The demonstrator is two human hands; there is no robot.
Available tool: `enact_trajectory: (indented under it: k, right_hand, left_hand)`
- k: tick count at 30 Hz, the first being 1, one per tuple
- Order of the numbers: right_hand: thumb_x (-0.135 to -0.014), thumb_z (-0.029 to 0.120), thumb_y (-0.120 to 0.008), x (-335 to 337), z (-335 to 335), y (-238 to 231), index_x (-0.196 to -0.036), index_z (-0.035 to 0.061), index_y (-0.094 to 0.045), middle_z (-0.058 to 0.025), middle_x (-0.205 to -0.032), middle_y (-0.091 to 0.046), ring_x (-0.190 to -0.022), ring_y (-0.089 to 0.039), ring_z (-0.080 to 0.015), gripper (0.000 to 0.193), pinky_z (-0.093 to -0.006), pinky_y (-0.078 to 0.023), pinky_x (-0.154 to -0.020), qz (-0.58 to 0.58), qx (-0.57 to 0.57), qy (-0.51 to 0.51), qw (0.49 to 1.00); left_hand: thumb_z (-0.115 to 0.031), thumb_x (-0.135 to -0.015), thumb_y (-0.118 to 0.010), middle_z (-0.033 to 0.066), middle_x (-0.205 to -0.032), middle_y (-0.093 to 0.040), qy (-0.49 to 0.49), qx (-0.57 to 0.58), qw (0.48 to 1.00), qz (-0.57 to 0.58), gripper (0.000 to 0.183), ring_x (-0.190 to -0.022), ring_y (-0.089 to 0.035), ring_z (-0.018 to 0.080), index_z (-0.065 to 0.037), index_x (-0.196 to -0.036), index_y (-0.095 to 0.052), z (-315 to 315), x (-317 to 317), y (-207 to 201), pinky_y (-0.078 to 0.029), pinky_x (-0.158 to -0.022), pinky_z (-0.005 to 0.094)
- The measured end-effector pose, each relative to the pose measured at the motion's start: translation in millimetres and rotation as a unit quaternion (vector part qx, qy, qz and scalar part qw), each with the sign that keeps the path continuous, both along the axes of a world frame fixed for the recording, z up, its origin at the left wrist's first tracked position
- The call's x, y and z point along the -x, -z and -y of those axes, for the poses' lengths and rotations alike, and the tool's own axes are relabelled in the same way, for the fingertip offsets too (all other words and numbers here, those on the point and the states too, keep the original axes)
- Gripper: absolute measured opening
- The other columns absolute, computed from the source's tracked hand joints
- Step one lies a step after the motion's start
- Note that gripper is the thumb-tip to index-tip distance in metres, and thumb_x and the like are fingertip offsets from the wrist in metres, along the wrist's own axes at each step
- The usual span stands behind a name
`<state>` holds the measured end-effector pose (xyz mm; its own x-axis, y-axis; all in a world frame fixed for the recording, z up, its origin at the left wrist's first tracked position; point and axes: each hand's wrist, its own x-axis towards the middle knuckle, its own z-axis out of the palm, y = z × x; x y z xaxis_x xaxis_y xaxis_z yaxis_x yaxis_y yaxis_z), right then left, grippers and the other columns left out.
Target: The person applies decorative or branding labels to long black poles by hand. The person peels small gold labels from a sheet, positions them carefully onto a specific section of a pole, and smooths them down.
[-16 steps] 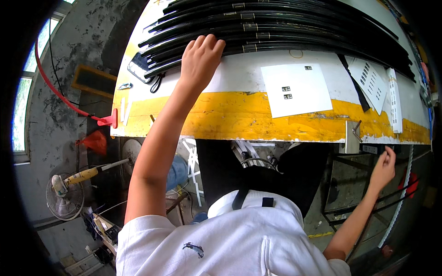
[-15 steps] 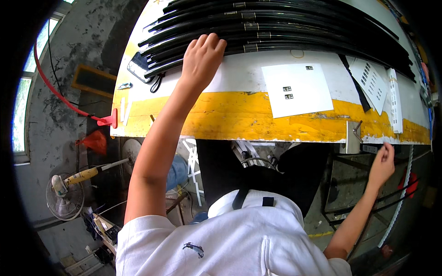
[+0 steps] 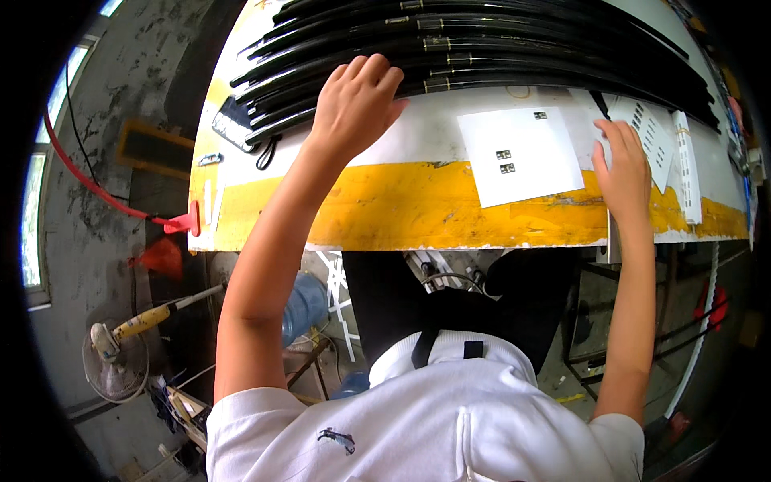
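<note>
My left hand (image 3: 356, 104) lies over the nearest glossy black rods (image 3: 474, 58), which have gold bands. Its fingers curl down around a rod, their tips hidden, while the thumb sticks out to the right. My right hand (image 3: 625, 173) is open above the table's right part, thumb and fingers apart, with nothing visible between them. It covers most of a narrow black strip (image 3: 599, 103), whose far end shows beyond the fingertips. Left of this hand lies a white sheet (image 3: 522, 173) with small black labels. A second sheet (image 3: 660, 153) with rows of labels is partly behind the hand.
The table (image 3: 385, 205) has a worn yellow front band. A phone (image 3: 233, 122) lies by the rods' left ends, and a white bundle (image 3: 687, 173) lies at the right. A red hose (image 3: 96, 186) hangs left; a fan (image 3: 115, 361) stands below it.
My right hand has risen from below the table's front edge to over the black strip. My left hand stays on the rods, its thumb now showing.
</note>
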<state>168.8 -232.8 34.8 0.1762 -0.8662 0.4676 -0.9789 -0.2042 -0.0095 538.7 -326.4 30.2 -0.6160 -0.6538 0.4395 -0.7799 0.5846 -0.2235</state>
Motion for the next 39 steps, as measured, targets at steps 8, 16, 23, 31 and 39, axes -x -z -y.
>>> enact_trajectory:
  k: [8, 16, 23, 31, 39]
  right_hand:
    - [-0.087, 0.008, -0.06, 9, 80, -12, -0.122, 0.0071, -0.056, -0.0067, -0.123, -0.056, -0.113, -0.055, -0.0242, 0.035, -0.0361, -0.046, -0.096, -0.088, 0.069, -0.019, 0.994]
    - [-0.09, 0.008, -0.057, 12, 116, -6, -0.125, 0.0091, -0.057, -0.0056, -0.124, -0.059, -0.116, -0.055, -0.0231, 0.035, -0.0364, -0.043, -0.1, -0.103, 0.055, -0.011, 0.993]
    - [-0.089, 0.008, -0.059, 21, 101, -27, -0.123, 0.0138, -0.059, -0.0043, -0.119, -0.063, -0.115, -0.056, -0.0242, 0.034, -0.0372, -0.041, -0.102, -0.116, 0.121, -0.056, 0.984]
    - [-0.082, 0.0, -0.067, 26, -29, -47, -0.12, 0.0131, -0.062, -0.0046, -0.116, -0.064, -0.111, -0.058, -0.0221, 0.041, -0.0352, -0.045, -0.097, -0.014, 0.048, -0.095, 0.994]
    - [-0.076, -0.008, -0.07, -16, -93, -19, -0.112, 0.0046, -0.063, -0.0071, -0.112, -0.063, -0.108, -0.057, -0.0255, 0.039, -0.0376, -0.041, -0.097, 0.102, -0.071, -0.164, 0.979]
  left_hand:
    - [-0.028, -0.087, -0.068, 0.0054, -0.108, -0.059, -0.034, 0.041, 0.997, -0.058, 0.035, -0.1, -0.057, 0.0242, -0.009, -0.115, -0.059, 28, 8, -10, -0.049, -0.086, 0.0364]
    - [-0.029, -0.09, -0.064, 0.007, -0.107, -0.06, -0.047, 0.017, 0.997, -0.054, 0.032, -0.1, -0.058, 0.0245, -0.009, -0.115, -0.062, 46, 7, -8, -0.051, -0.083, 0.0368]
    - [-0.027, -0.09, -0.065, 0.0042, -0.107, -0.064, -0.049, 0.084, 0.993, -0.067, 0.028, -0.094, -0.064, 0.0239, -0.009, -0.112, -0.06, -7, 0, -46, -0.048, -0.083, 0.0361]
    - [-0.011, -0.083, -0.07, 0.0068, -0.104, -0.066, -0.023, 0.021, 0.986, -0.162, 0.029, -0.094, -0.062, 0.0265, -0.008, -0.11, -0.06, -123, -30, -54, -0.045, -0.083, 0.0376]
    - [-0.021, -0.079, -0.073, 0.0073, -0.104, -0.064, -0.047, -0.058, 0.988, -0.134, 0.042, -0.098, -0.058, 0.0251, -0.009, -0.118, -0.063, -179, -70, -22, -0.044, -0.089, 0.04]
